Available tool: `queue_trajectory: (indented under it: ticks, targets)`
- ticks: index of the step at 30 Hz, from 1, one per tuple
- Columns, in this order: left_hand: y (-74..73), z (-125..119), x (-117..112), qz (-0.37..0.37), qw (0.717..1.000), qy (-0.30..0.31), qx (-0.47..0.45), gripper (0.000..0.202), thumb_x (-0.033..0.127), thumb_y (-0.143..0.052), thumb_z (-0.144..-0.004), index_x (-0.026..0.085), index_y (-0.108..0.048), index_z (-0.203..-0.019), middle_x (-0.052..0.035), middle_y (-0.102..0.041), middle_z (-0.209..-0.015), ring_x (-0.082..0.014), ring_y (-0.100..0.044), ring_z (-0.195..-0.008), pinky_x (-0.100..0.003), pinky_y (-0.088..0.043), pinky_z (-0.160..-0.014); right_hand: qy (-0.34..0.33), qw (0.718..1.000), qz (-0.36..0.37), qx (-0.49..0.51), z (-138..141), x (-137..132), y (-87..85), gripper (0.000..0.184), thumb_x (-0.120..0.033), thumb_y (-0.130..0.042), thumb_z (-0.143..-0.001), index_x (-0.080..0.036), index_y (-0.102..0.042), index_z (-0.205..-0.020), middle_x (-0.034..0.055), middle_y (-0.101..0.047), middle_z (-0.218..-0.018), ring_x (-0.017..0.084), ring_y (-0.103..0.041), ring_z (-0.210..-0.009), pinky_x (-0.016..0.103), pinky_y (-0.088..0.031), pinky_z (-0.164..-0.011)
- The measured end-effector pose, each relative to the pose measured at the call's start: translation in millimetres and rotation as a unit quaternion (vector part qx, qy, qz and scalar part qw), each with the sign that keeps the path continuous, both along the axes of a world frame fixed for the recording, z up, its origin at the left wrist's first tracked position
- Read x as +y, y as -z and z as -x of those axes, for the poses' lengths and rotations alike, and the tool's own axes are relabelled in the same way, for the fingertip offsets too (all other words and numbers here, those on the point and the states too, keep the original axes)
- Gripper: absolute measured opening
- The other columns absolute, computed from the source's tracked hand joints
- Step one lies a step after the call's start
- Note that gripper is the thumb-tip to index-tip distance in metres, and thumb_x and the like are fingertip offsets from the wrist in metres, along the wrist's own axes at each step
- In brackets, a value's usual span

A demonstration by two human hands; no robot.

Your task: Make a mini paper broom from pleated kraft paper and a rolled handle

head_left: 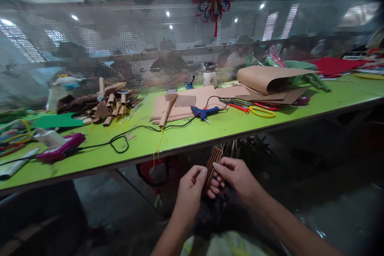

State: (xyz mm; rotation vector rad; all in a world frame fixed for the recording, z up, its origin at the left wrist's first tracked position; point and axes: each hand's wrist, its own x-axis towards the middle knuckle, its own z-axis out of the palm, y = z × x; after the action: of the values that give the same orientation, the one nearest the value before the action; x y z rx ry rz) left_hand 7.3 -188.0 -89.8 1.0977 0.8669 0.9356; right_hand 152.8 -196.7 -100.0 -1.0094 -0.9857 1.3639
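Observation:
Between my two hands, below the table's front edge, is a strip of brown paper [214,159] folded into narrow accordion pleats. My left hand [192,186] pinches its lower left side, thumb on top. With thumb and fingers, my right hand [237,174] grips the upper right side. On the table beyond lie a blue glue gun [204,113] and a finished-looking brown paper broom shape [168,111] with yellow string hanging from it. That shape rests on a stack of brown paper sheets [207,95].
Scissors with yellow handles [262,112] lie right of the glue gun. A pile of rolled brown paper pieces [111,106] sits left on the green table [144,140]. A black cord crosses to a purple device [61,148]. A lidded bottle [209,75] stands behind.

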Motion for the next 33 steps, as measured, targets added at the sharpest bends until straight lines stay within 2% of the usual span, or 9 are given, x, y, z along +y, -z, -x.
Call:
queue_trajectory:
  ticks: [5, 12, 18, 25, 33]
  targets:
    - [-3.5, 0.4, 0.6, 0.013, 1.000, -0.019, 0.020, 0.039, 0.052, -0.064, -0.078, 0.014, -0.065, -0.084, -0.0036, -0.067, -0.068, -0.0162, -0.062, -0.057, -0.026, -0.050, -0.052, 0.027, 1.000, 0.009, -0.001, -1.3, -1.2, 3.2, 0.037, -0.050, -0.074, -0.071, -0.015, -0.062, -0.067, -0.0013, -0.059, -0.058, 0.010, -0.051, -0.051, 0.022, -0.039, -0.046]
    - [2.7, 0.4, 2.1, 0.032, 0.999, 0.001, 0.005, 0.035, 0.050, -0.062, -0.080, 0.015, -0.064, -0.085, -0.0032, -0.068, -0.076, -0.0153, -0.062, -0.064, -0.025, -0.048, -0.056, 0.003, 0.999, 0.012, 0.042, -6.4, -2.5, 9.1, 0.031, -0.045, -0.072, -0.076, -0.014, -0.066, -0.076, -0.0013, -0.060, -0.063, 0.008, -0.051, -0.053, 0.019, -0.040, -0.048]
    - [4.5, 3.2, 1.4, -0.014, 0.998, -0.045, 0.039, 0.031, 0.046, -0.065, -0.079, 0.016, -0.065, -0.081, 0.0002, -0.063, -0.068, -0.0117, -0.054, -0.061, -0.020, -0.041, -0.055, -0.005, 0.997, 0.031, 0.073, -5.8, -6.2, 9.7, 0.032, -0.043, -0.075, -0.073, -0.013, -0.066, -0.079, -0.0001, -0.061, -0.067, 0.007, -0.052, -0.053, 0.019, -0.040, -0.047]
    - [5.3, 6.7, 0.6, -0.046, 0.990, -0.106, 0.074, 0.030, 0.046, -0.065, -0.079, 0.016, -0.063, -0.081, 0.0004, -0.060, -0.070, -0.0121, -0.052, -0.064, -0.020, -0.042, -0.057, -0.015, 0.996, 0.035, 0.080, -2.8, -8.9, 10.9, 0.031, -0.041, -0.075, -0.074, -0.012, -0.065, -0.082, 0.0003, -0.061, -0.067, 0.007, -0.052, -0.052, 0.018, -0.041, -0.046]
    - [9.6, 7.2, 0.6, -0.063, 0.991, -0.102, 0.058, 0.029, 0.044, -0.063, -0.081, 0.016, -0.059, -0.085, 0.0008, -0.059, -0.072, -0.0111, -0.053, -0.064, -0.020, -0.045, -0.056, -0.033, 0.996, 0.019, 0.081, 0.0, -8.4, 11.6, 0.029, -0.037, -0.074, -0.076, -0.012, -0.065, -0.087, 0.0001, -0.062, -0.067, 0.007, -0.054, -0.052, 0.018, -0.043, -0.047]
